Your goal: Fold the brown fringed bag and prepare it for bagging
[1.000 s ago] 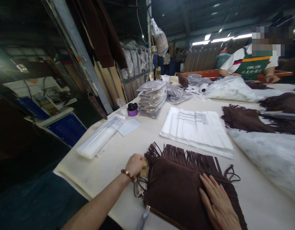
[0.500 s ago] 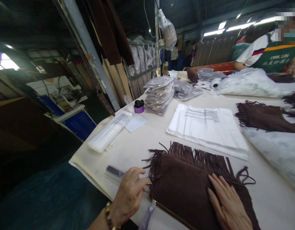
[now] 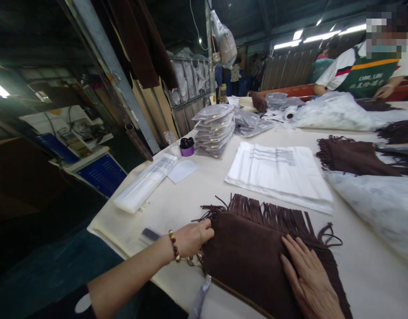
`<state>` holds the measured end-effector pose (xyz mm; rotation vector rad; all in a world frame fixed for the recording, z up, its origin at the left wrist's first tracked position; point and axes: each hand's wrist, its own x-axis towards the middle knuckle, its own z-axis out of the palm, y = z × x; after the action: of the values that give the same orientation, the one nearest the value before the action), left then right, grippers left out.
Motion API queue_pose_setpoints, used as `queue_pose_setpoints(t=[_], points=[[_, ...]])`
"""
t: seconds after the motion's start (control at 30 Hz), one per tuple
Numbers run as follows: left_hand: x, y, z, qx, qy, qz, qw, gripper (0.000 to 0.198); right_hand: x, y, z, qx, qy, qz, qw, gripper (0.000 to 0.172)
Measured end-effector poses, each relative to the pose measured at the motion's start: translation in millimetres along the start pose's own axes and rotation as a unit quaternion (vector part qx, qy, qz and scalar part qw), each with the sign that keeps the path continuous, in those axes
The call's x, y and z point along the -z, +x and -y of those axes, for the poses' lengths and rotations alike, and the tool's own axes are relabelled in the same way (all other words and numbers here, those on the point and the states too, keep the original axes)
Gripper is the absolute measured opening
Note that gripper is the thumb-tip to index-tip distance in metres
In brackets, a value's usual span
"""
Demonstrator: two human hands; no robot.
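A dark brown fringed bag (image 3: 245,248) lies flat on the table before me, its fringe (image 3: 270,212) spread along the far side. My left hand (image 3: 199,235) has its fingers closed at the bag's left edge, on the side fringe; the strands inside the pinch are mostly hidden. Fingers outstretched, my right hand (image 3: 308,270) rests flat on the bag's right part. A zipper (image 3: 237,294) runs along the near edge. From its left end hangs a tassel-like pull in clear wrap (image 3: 202,294), with metal hardware partly under my left hand.
White printed plastic bags (image 3: 277,173) lie beyond the fringe. Farther left are a rolled bundle of clear bags (image 3: 146,184), a purple tape roll (image 3: 187,149) and stacked wrapped packages (image 3: 213,128). More brown fringed material (image 3: 350,155) sits at right. A co-worker (image 3: 366,71) stands across the table.
My left hand has moved up along the bag's left edge from the metal hardware to the side fringe, and its fingers have closed. My right hand stays flat. The view has shifted slightly right.
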<state>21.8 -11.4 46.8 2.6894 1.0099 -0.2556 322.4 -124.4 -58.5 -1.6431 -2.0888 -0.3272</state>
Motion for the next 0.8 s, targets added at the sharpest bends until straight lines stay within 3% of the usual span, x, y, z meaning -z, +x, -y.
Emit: queue_pose_setpoints(t=[0.13,0.2,0.27,0.43,0.67,0.8], points=[[15.0,-12,17,0.076,0.069,-0.037,0.994,0.023,1,3,5,-0.02,0.007,-0.012,1.0,0.041],[19.4,-21,15,0.115,0.087,-0.075,0.987,0.026,1,4,6,-0.011,0.0,-0.03,1.0,0.043],[18.7,-25,4,0.112,0.07,-0.089,0.987,0.029,1,5,7,-0.003,-0.007,-0.037,0.999,0.044],[6.7,-15,-21,0.096,-0.032,0.022,0.995,0.017,1,2,3,0.009,-0.019,-0.032,0.999,0.042],[18.8,5,-3,0.063,-0.086,0.156,0.982,0.016,3,1,0,0.049,-0.039,-0.017,0.998,0.038],[25.9,9,-3,0.065,-0.103,0.194,0.973,0.009,4,2,1,0.03,-0.04,-0.012,0.999,0.041]])
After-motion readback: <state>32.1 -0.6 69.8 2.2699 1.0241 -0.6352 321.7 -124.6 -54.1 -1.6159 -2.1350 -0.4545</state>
